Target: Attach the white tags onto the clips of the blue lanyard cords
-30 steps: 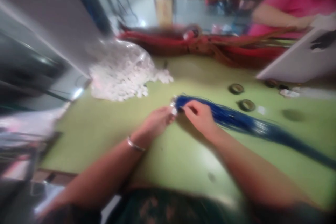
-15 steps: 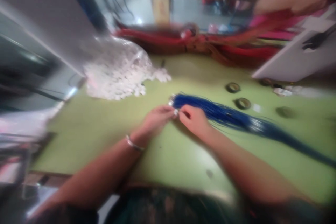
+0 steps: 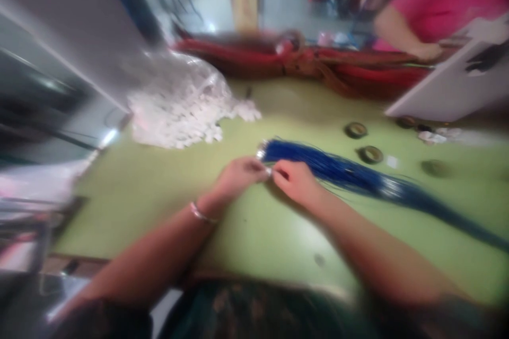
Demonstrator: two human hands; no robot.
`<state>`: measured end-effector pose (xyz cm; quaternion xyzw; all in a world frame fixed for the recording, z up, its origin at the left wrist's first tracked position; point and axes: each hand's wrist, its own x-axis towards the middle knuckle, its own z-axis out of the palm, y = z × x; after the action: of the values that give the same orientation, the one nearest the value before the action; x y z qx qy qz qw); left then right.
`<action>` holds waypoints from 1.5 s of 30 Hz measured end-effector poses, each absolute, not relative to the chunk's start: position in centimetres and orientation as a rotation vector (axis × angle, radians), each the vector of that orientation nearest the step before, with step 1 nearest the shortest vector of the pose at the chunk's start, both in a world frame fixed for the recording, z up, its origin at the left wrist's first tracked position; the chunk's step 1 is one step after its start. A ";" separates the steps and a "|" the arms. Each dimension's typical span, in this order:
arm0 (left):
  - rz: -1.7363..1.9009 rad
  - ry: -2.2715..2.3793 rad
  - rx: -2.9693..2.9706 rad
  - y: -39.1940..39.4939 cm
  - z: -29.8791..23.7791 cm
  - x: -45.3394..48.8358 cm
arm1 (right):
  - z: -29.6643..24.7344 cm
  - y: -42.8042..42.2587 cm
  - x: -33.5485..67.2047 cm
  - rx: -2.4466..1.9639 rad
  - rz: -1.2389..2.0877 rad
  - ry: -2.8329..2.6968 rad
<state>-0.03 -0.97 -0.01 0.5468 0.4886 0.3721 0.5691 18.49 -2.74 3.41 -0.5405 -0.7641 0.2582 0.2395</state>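
My left hand (image 3: 239,176) pinches a small white plastic connector (image 3: 269,171) between thumb and fingertips. Close against it from the right, my right hand (image 3: 297,180) is closed in a pinch, its fingertips meeting the connector; whatever thin thing they hold is too blurred to make out. Just behind both hands lies a long bundle of blue wires (image 3: 334,167), its silvery-white end (image 3: 261,151) near my left fingertips. The bundle runs off to the right, with a clear band (image 3: 390,187) wrapped around it.
Many small white connectors (image 3: 178,122) spill from a clear plastic bag (image 3: 199,71) on the green table (image 3: 159,185). Tape rolls (image 3: 370,154) lie right of the wires. Red and brown wire bundles (image 3: 294,63) stretch along the back. A person in pink (image 3: 441,8) works beyond a white panel (image 3: 441,90).
My hands stay almost in place; the white connector now shows less between my fingertips. Across the table, the person in pink has lowered an arm toward the red bundles.
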 end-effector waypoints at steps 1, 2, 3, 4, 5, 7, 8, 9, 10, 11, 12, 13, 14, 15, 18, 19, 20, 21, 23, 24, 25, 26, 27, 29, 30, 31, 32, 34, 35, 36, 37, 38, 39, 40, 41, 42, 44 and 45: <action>0.887 1.149 1.276 -1.0 -0.1 0.0 | 3.5 -2.7 18.6 -1.501 0.731 -2.058; 0.895 1.151 1.271 -1.0 -0.1 0.0 | 3.6 -2.6 18.7 -1.522 0.752 -2.030; 0.898 1.152 1.271 -1.0 -0.2 0.0 | 3.7 -2.5 18.8 -1.537 0.769 -2.018; 0.896 1.154 1.277 -1.0 -0.2 0.0 | 3.7 -2.4 18.8 -1.540 0.775 -2.027; 0.890 1.157 1.288 -1.0 -0.3 0.0 | 3.7 -2.4 18.8 -1.531 0.768 -2.047; 0.869 1.168 1.327 -1.1 -0.4 0.0 | 3.6 -2.4 18.8 -1.492 0.736 -2.099; 0.852 1.175 1.356 -1.1 -0.4 0.0 | 3.6 -2.5 18.7 -1.477 0.725 -2.119; 0.830 1.184 1.391 -1.1 -0.5 -0.1 | 3.5 -2.5 18.6 -1.472 0.724 -2.135; 0.802 1.193 1.431 -1.1 -0.4 -0.2 | 3.6 -2.6 18.6 -1.478 0.733 -2.151; 0.763 1.197 1.478 -1.1 -0.2 -0.2 | 3.7 -2.6 18.6 -1.483 0.759 -2.180; 0.709 1.194 1.535 -1.1 0.0 -0.3 | 3.8 -2.6 18.7 -1.474 0.804 -2.235; 0.640 1.182 1.600 -1.1 0.4 -0.5 | 4.0 -2.5 18.8 -1.448 0.861 -2.311; 0.557 1.159 1.672 -1.2 1.0 -0.6 | 4.2 -2.4 19.0 -1.407 0.918 -2.398; 0.467 1.121 1.748 -1.2 1.6 -0.7 | 4.4 -2.3 19.3 -1.367 0.951 -2.467; 0.191 0.884 1.974 -1.6 3.5 -1.1 | 4.3 -1.5 19.7 -1.341 0.725 -2.466; 0.132 0.792 2.033 -1.6 4.0 -1.1 | 4.1 -1.3 19.7 -1.358 0.569 -2.419; 0.116 0.739 2.078 -1.6 4.3 -1.2 | 3.8 -1.1 19.5 -1.372 0.419 -2.390; 0.161 0.759 2.109 -1.5 4.4 -1.2 | 3.4 -1.0 19.3 -1.387 0.294 -2.390; 0.416 1.001 2.084 -1.0 4.3 -1.0 | 2.8 -1.1 18.6 -1.437 0.132 -2.450; 0.567 1.140 2.032 -0.5 4.1 -0.9 | 2.7 -1.3 18.2 -1.463 0.077 -2.486; 0.686 1.232 1.984 0.0 3.9 -0.7 | 2.5 -1.5 17.9 -1.484 0.029 -2.515; 0.753 1.263 1.966 0.6 3.7 -0.4 | 2.5 -1.6 17.7 -1.496 -0.012 -2.533; 0.766 1.239 1.985 1.2 3.5 -0.2 | 2.4 -1.7 17.6 -1.496 -0.044 -2.535; 0.698 1.138 2.094 2.5 3.2 0.5 | 2.3 -1.8 17.7 -1.450 -0.060 -2.521; 0.649 1.105 2.152 3.2 3.1 0.8 | 2.1 -1.7 17.8 -1.413 -0.046 -2.522; 0.608 1.087 2.197 3.8 2.9 1.2 | 1.9 -1.6 18.0 -1.372 -0.023 -2.530; 0.580 1.079 2.232 4.5 2.8 1.7 | 1.7 -1.5 18.1 -1.337 0.002 -2.548; 0.600 1.091 2.263 5.9 2.3 2.7 | 1.1 -1.4 18.1 -1.292 0.038 -2.585; 0.633 1.116 2.250 6.7 2.0 3.1 | 0.8 -1.4 18.0 -1.268 0.055 -2.604; 0.626 1.116 2.235 7.4 1.8 3.5 | 0.6 -1.6 17.8 -1.248 0.063 -2.619; 0.624 1.098 2.238 8.0 1.6 3.8 | 0.4 -1.9 17.6 -1.231 0.065 -2.633; 0.624 1.072 2.252 8.5 1.5 4.0 | 0.2 -2.2 17.4 -1.216 0.077 -2.644; 0.630 1.032 2.251 8.8 1.5 3.9 | 0.1 -2.5 17.2 -1.193 0.106 -2.655; 0.642 0.981 2.236 8.9 1.5 3.6 | 0.0 -2.9 17.1 -1.175 0.152 -2.657; 0.654 0.934 2.204 8.8 1.6 2.9 | 0.0 -3.1 17.1 -1.171 0.206 -2.632; 0.675 0.911 2.160 8.6 1.8 2.0 | -0.1 -3.3 17.1 -1.173 0.271 -2.588; 0.714 1.002 2.090 8.3 2.2 -0.9 | -0.1 -3.3 17.2 -1.180 0.393 -2.486; 0.776 1.183 2.093 8.4 2.5 -2.7 | -0.1 -3.2 17.2 -1.176 0.441 -2.446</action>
<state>-2.67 8.36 2.47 0.7896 0.4462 0.2929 0.3028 17.24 -3.16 -0.10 -0.4196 -0.8726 0.1574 0.1945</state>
